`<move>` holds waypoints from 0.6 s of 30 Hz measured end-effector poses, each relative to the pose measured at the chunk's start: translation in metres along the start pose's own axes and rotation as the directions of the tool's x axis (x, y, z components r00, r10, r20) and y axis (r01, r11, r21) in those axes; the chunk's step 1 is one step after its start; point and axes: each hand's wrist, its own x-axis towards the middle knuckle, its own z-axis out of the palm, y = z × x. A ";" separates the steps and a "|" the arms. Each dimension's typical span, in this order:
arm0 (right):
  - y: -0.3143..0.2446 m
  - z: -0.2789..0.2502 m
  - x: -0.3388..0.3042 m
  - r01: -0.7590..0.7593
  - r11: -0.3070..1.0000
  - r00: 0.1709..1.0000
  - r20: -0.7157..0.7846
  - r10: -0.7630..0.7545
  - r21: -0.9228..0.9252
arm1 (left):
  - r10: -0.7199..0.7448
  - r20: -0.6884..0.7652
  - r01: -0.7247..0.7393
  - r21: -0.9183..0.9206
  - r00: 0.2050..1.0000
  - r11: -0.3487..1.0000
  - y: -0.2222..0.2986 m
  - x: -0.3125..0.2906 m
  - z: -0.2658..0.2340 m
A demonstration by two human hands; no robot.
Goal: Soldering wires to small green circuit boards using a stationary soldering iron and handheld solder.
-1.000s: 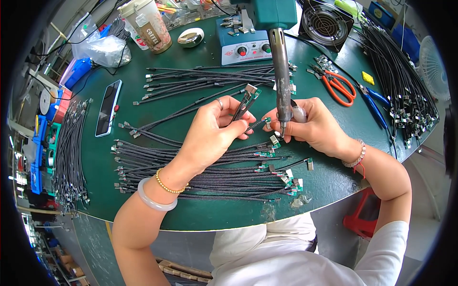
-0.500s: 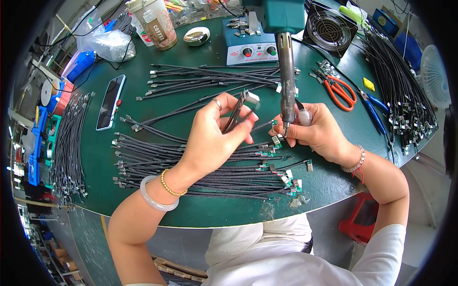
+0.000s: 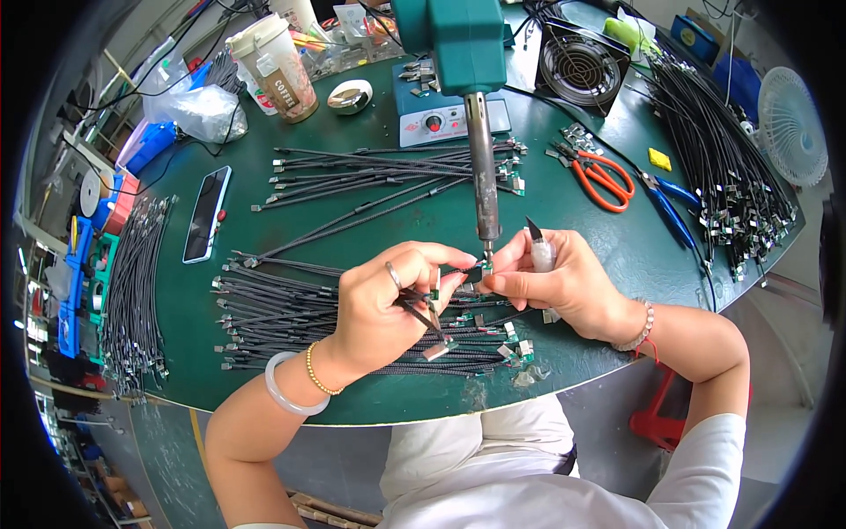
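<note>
burn and slip risk at the iron tip

small green connector board (image 3: 473,274) pinched between both hands, right under the tip of the fixed grey soldering iron (image 3: 486,189) above the round green desk (image 3: 291,238). left hand (image 3: 388,313) fingers closed on the board and its black braided cable (image 3: 421,316); right hand (image 3: 555,282) fingers closed on the board, also gripping a slim craft knife (image 3: 539,249). likely hazards: fingertips so near the hot tip, a slipping board smearing the joint, blade nicking skin.

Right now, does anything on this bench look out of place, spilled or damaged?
Nothing stands out. Both hands, left hand and right hand, hold a small connector under the soldering iron tip. The black cables lie in loose but orderly rows on the green table; the orange pliers lie flat.
</note>
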 end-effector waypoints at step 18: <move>-0.013 0.025 -0.010 0.062 0.998 0.998 -0.030 -0.063 -0.027 | 0.110 -0.009 -0.109 0.052 0.994 0.993 0.015 -0.002 -0.018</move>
